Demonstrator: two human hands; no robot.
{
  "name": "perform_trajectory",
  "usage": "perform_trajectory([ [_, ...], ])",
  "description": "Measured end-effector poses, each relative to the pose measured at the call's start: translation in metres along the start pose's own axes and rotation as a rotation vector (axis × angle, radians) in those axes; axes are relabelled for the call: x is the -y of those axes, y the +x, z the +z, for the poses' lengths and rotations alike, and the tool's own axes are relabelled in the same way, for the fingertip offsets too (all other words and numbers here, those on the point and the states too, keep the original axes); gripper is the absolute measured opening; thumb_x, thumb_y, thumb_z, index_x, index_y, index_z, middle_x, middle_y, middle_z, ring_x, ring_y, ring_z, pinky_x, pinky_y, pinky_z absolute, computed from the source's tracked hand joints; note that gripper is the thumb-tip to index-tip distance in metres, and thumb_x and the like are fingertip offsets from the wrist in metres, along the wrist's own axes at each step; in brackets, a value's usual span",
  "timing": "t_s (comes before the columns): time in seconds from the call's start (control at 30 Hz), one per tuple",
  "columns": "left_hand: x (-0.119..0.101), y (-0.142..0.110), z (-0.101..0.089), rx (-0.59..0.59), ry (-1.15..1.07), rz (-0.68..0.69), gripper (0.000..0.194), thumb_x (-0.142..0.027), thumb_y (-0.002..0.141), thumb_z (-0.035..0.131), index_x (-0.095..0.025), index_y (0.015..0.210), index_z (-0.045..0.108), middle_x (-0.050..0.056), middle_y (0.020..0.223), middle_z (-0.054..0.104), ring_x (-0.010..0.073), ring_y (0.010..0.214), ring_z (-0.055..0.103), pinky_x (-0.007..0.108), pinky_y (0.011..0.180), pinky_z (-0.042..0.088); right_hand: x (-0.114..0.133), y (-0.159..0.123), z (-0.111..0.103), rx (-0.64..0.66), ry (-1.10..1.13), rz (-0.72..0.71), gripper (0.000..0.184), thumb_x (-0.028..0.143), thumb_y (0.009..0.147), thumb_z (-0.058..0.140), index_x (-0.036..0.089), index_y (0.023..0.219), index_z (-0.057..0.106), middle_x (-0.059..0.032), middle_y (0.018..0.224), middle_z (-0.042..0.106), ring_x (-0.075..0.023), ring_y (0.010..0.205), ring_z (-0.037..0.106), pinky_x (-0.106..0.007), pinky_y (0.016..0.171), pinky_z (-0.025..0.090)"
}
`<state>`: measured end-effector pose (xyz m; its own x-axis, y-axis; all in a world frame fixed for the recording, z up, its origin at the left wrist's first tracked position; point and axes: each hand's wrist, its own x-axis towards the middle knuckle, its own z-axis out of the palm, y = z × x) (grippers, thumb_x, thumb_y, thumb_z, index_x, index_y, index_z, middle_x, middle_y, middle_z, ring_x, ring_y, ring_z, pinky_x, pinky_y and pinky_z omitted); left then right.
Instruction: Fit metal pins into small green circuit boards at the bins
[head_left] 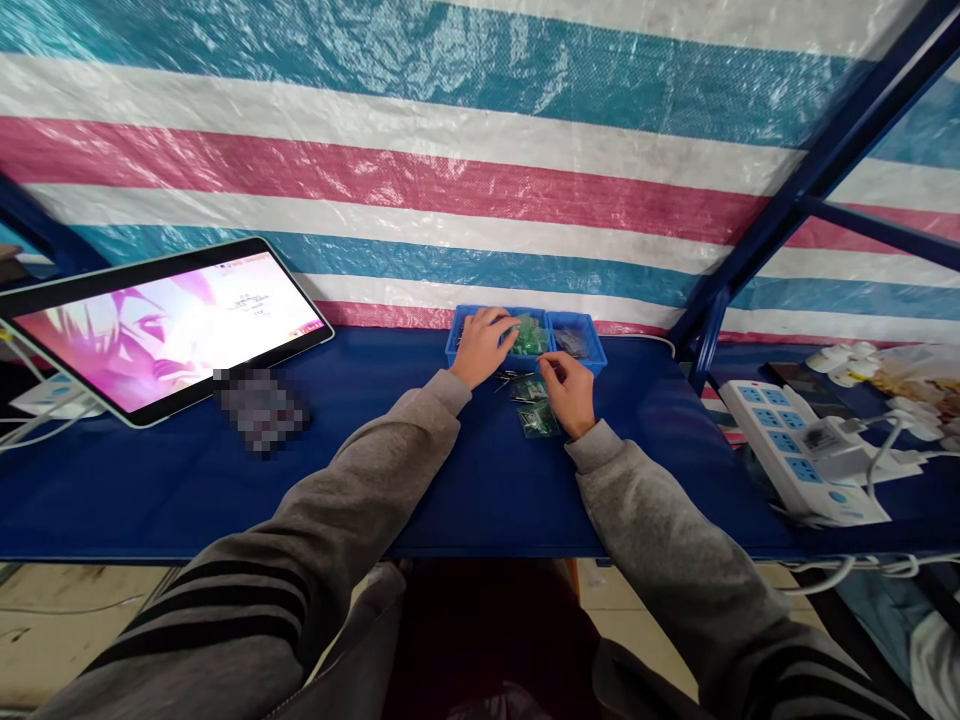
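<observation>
Blue tray [598, 353] under left hand [482, 346]; right hand [571, 391] beside green packets [538, 421].

Overall exposure is moderate. Specular glare streaks the glossy striped sheet [480, 180], most densely at upper left. The monitor [165, 320] emits its own light; its white area is near saturation. Illumination falls off toward my lap [495, 630], which renders almost black. My left hand [484, 345] and right hand [571, 392] show no obvious motion blur. Wide-angle stretch elongates my sleeves [367, 460] and the power strip [776, 440]. Coarse pixelation masks one desk patch [262, 412].
</observation>
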<state>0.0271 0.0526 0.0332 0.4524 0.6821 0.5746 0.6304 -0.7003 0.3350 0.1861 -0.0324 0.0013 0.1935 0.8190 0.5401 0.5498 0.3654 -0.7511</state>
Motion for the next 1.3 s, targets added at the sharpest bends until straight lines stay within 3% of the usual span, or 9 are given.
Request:
perform_trajectory([
  [0.1,-0.004,-0.023,-0.007,-0.082,-0.066,-0.023,0.028,-0.025,0.096,0.043,-0.018,0.101,0.07,0.009,0.095,0.066,0.0222,0.089,0.059,0.033,0.083,0.04,-0.002,0.002,0.0,0.037,-0.067,0.017,0.019,0.032,0.083,0.053,0.019,0.08,0.067,-0.0044,0.073,0.067,-0.0177,0.06,0.056,-0.031,0.064,0.046],
  [0.27,0.004,-0.055,-0.004,0.124,0.031,-0.062,0.017,-0.027,0.09,0.055,-0.019,0.082,0.068,0.005,0.08,0.066,0.0188,0.071,0.059,0.028,0.062,0.039,-0.003,0.001,0.001,0.077,-0.115,0.036,0.017,0.028,0.079,0.053,0.019,0.078,0.068,-0.0038,0.07,0.067,-0.0184,0.06,0.057,-0.032,0.064,0.045],
  [0.43,0.008,-0.06,0.001,0.288,0.198,-0.023,0.019,-0.035,0.086,0.062,-0.018,0.079,0.064,0.007,0.085,0.064,0.0204,0.075,0.06,0.028,0.058,0.038,-0.002,0.001,0.001,0.085,-0.117,0.048,0.018,0.027,0.079,0.052,0.019,0.078,0.068,-0.0047,0.071,0.067,-0.0184,0.06,0.057,-0.032,0.063,0.045],
  [0.67,-0.004,-0.059,-0.008,0.487,0.361,0.024,0.021,-0.023,0.096,0.044,-0.015,0.093,0.063,0.01,0.1,0.063,0.0234,0.095,0.06,0.03,0.066,0.044,-0.002,0.002,0.0,0.106,-0.122,0.041,0.02,0.029,0.079,0.051,0.018,0.078,0.068,-0.0048,0.071,0.069,-0.0187,0.061,0.059,-0.031,0.063,0.045],
  [0.77,-0.005,-0.06,-0.01,0.518,0.398,0.038,0.021,-0.021,0.097,0.041,-0.014,0.096,0.062,0.011,0.103,0.063,0.024,0.097,0.06,0.031,0.068,0.044,-0.003,0.001,0.001,0.114,-0.119,0.043,0.019,0.028,0.079,0.052,0.018,0.078,0.068,-0.0049,0.071,0.069,-0.019,0.061,0.06,-0.031,0.063,0.046],
  [0.93,0.0,-0.062,-0.009,0.449,0.366,0.026,0.014,-0.012,0.091,0.046,-0.015,0.092,0.06,0.01,0.092,0.064,0.0235,0.09,0.06,0.032,0.071,0.044,-0.005,0.0,0.002,0.14,-0.09,0.018,0.017,0.027,0.08,0.054,0.018,0.079,0.069,-0.0047,0.072,0.069,-0.0184,0.061,0.059,-0.031,0.063,0.046],
  [1.13,0.002,-0.064,-0.003,0.203,0.101,0.035,0.016,-0.015,0.092,0.043,-0.017,0.087,0.059,0.007,0.081,0.063,0.0209,0.079,0.059,0.03,0.071,0.044,-0.004,0.0,0.004,0.23,-0.047,-0.131,0.018,0.031,0.085,0.056,0.019,0.085,0.069,-0.0044,0.077,0.067,-0.0162,0.062,0.056,-0.029,0.062,0.046],
  [1.3,0.001,-0.065,-0.001,0.007,-0.167,0.031,0.015,-0.017,0.091,0.048,-0.017,0.083,0.061,0.004,0.079,0.066,0.0172,0.075,0.061,0.028,0.074,0.047,-0.004,-0.001,0.004,0.251,-0.023,-0.153,0.018,0.033,0.087,0.057,0.02,0.083,0.068,-0.0046,0.079,0.067,-0.0161,0.064,0.058,-0.028,0.059,0.046],
])
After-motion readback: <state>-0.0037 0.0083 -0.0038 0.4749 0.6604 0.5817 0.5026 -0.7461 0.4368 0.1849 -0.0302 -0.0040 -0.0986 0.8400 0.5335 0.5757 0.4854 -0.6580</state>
